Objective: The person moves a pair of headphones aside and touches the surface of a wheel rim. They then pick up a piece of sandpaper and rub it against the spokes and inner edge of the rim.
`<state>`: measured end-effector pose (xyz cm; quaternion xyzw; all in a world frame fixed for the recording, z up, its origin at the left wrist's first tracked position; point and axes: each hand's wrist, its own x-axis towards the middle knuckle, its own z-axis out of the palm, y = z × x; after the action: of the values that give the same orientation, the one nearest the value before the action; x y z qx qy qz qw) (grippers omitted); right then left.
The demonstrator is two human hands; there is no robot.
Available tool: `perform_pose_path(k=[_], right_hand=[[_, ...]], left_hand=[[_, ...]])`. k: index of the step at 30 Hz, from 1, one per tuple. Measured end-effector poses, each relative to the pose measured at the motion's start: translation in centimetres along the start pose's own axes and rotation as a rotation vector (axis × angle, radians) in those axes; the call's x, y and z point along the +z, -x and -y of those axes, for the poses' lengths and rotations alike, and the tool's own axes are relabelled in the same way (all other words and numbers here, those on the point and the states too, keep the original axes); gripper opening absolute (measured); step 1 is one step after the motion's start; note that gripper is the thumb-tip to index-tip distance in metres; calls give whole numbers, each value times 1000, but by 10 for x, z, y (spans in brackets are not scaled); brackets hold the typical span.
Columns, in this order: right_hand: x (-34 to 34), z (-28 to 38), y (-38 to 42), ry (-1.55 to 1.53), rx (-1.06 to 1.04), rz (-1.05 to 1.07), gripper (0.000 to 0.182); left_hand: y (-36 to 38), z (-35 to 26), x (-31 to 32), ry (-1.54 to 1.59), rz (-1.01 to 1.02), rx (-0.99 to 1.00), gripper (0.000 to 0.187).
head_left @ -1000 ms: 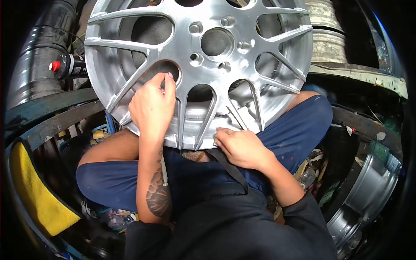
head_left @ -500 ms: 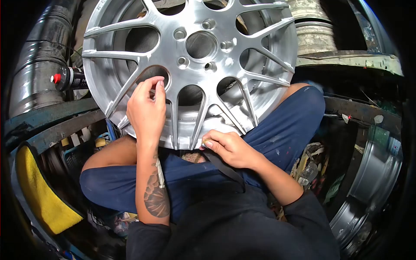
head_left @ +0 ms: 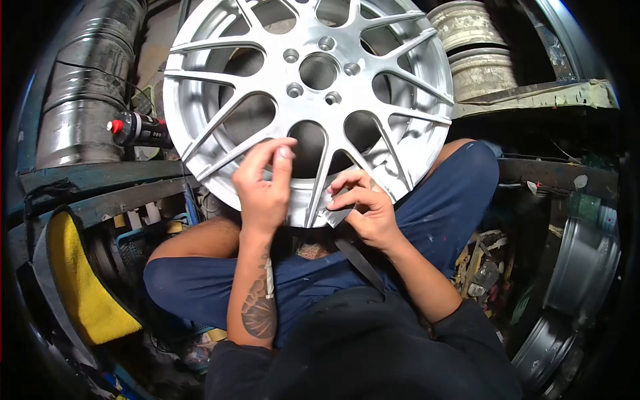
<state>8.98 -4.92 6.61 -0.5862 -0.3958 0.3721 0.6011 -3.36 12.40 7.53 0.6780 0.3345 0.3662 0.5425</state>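
Note:
A bare silver alloy wheel (head_left: pixel 316 108) with split spokes leans across my crossed legs, its face towards me. My left hand (head_left: pixel 262 190) is over the wheel's lower left spokes, with thumb and fingertips drawn together in a pinch. Anything between those fingertips is too small to make out. Close to the lower rim, my right hand (head_left: pixel 369 210) pinches a dark grey abrasive strip (head_left: pixel 340 217) beside a spoke's end. The tail of the strip hangs down over my lap.
On the left, a black bottle (head_left: pixel 141 129) with a red cap lies near stacked metal barrels (head_left: pixel 92 83). Below is a yellow cloth (head_left: pixel 93 287). Other rims stand at the back right (head_left: pixel 480 72) and lower right (head_left: pixel 579 267). A worn metal frame (head_left: pixel 100 179) borders my seat.
The wheel appears shifted right and turned slightly in view. My left hand has gone right and down across the spokes. My right hand has risen slightly, its fingers now over the rim.

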Motion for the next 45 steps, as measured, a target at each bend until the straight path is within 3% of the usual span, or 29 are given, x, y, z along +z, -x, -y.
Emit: perform_pose_path(k=[1,4,7,10,15,18,19,22,23,27,28,30,34,35,38,41,44,45], right_hand=[[-1,4,-6,22,-16,-7,36],[-6,22,-32,63,-97,-8,39],[-4,33,-56,29,-73,22,37],[1,28,-46,139,-29,61,39],[-4,49,-28,418,-379,-12,32],[-18,61,-33,466,-337,190,45],[-23,64,-38,461,-332,239,47],[-34,72,-43,489,-314,301,48],[-37,72,-44,439,-265,320,48],[-49,68,-38,197,-21,386,46],[-50,67,-37,183,-91,386,40],[-42,64,-28,-91,113,229,35],[-20,58,-21,-732,262,-4,68],[-15,58,-22,-670,283,-36,75],[-14,49,-26,-485,369,-36,50],[-14,51,-32,-348,303,-77,24],[-29,58,-40,-439,198,-152,13],[-38,45,-40,-381,204,-128,12]], left_hand=[[-1,-3,1,24,91,-86,16],[-14,-14,-3,-135,40,-8,19],[-27,-13,-4,260,-18,-158,25],[-11,-5,-6,146,21,-237,34],[18,-56,-14,127,614,-398,57],[29,-53,-18,442,454,-548,61],[21,-52,-24,535,576,-599,49],[14,-62,-30,454,590,-628,36],[14,-53,-32,527,529,-668,21],[17,-44,-24,657,413,-588,23],[19,-42,-23,679,384,-579,26],[19,-41,-18,666,313,-552,32],[23,-36,-10,609,184,-496,41],[23,-36,-5,583,143,-469,42],[27,-35,4,535,85,-399,44],[31,-39,6,528,113,-365,38],[24,-32,4,67,-53,-76,29],[18,-35,1,-39,-139,-87,22]])
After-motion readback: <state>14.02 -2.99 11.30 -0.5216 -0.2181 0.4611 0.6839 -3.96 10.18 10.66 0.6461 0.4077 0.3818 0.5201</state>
